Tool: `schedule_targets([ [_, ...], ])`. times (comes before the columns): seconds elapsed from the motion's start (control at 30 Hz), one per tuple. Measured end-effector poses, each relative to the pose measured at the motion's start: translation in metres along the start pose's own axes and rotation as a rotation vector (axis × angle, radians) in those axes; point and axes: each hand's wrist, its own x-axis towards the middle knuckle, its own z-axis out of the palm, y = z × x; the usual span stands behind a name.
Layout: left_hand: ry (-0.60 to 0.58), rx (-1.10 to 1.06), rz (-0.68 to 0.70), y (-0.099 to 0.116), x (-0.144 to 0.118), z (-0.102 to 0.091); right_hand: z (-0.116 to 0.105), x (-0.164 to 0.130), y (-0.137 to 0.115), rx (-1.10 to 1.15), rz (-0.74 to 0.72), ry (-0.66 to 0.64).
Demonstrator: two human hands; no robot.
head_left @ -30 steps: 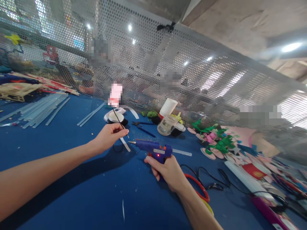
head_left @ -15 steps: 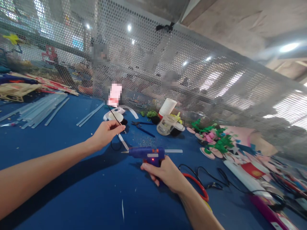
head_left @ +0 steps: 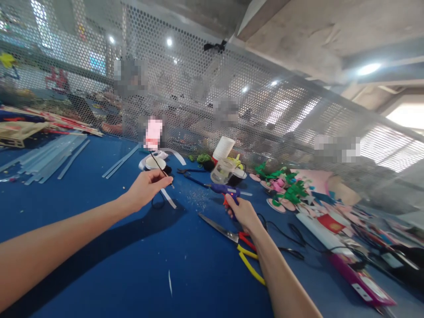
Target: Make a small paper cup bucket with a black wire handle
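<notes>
L hand [head_left: 145, 189] pinched shut on thin black wire [head_left: 158, 164], raised over blue tabletop [head_left: 99, 247]. R hand [head_left: 243, 212] wrapped round glue gun [head_left: 225, 191] grip, far side of tabletop, by plastic jar [head_left: 222, 171]. Scissors [head_left: 232, 238] near R wrist.

Bright overhead lamps (glaring), soft shadows, warped edges

You are looking at one blue glue gun [head_left: 225, 190], one pair of scissors [head_left: 233, 239] with red and yellow handles, one thin black stick [head_left: 159, 165], one white paper cup [head_left: 223, 148] and one clear jar [head_left: 221, 171]. Two hands are showing: your left [head_left: 145, 187] and your right [head_left: 243, 212].
</notes>
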Motion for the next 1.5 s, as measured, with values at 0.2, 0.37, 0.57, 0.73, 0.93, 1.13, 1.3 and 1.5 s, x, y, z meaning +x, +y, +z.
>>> schedule_targets([
  [0.2,-0.039,0.003,0.008,0.004,-0.003,0.0,0.002,0.003,0.003,-0.44,-0.004,-0.001],
  [0.37,-0.17,0.037,-0.008,0.013,-0.009,0.002,0.001,-0.015,-0.032,-0.409,-0.312,0.037],
  [0.57,-0.442,0.089,0.02,0.022,-0.017,0.007,0.014,-0.05,-0.095,0.16,-0.428,-0.578],
  [0.73,-0.63,0.072,0.027,0.023,-0.02,0.006,0.029,-0.053,-0.107,0.393,-0.417,-0.755],
  [0.93,-0.628,0.111,0.029,0.025,-0.017,0.005,0.034,-0.043,-0.105,0.432,-0.401,-0.815],
  [1.13,-0.68,0.153,0.027,0.027,-0.016,0.004,0.026,-0.04,-0.103,0.314,-0.423,-0.937],
  [1.3,-0.722,0.23,0.051,0.025,-0.014,0.005,0.022,-0.039,-0.098,0.285,-0.373,-1.006],
  [1.5,-0.586,0.284,0.084,0.034,-0.008,-0.004,0.026,-0.042,-0.099,0.344,-0.401,-0.77],
])
